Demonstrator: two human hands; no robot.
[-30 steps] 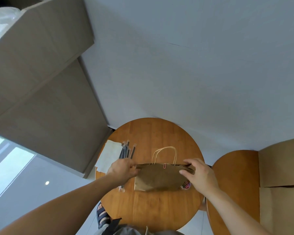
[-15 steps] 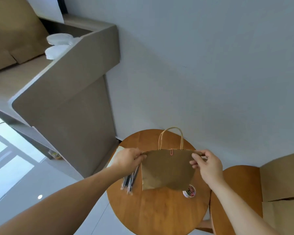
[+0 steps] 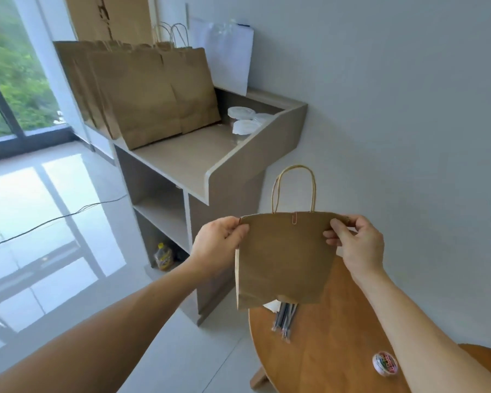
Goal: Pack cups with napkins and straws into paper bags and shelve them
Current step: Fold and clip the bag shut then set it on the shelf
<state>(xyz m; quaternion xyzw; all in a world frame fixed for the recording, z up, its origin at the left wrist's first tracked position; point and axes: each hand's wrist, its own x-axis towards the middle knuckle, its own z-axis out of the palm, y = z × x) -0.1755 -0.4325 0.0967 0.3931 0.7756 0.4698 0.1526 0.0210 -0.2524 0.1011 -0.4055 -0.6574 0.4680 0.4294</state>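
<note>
I hold a small brown paper bag [image 3: 281,256] in the air above the left edge of the round wooden table [image 3: 323,350]. My left hand [image 3: 217,241] pinches its top left corner and my right hand [image 3: 355,239] pinches its top right corner. A pink paper clip closes the bag's top under the twine handle. Several wrapped straws [image 3: 285,321] lie on the table below the bag, beside a white napkin [image 3: 271,306], mostly hidden. On the grey shelf unit [image 3: 210,163] at the left stand several brown paper bags [image 3: 148,92] and lidded plastic cups [image 3: 243,120].
A small tub of coloured paper clips [image 3: 384,363] sits on the table near my right forearm. The shelf unit has open lower compartments with a yellow-capped bottle [image 3: 162,256] on the floor. A cable crosses the glossy floor at the left. A second wooden table edge shows at the far right.
Both hands have lifted the clipped bag off the table and carried it up and left. My view has swung up, so the shelf top with bags and cups is now visible.
</note>
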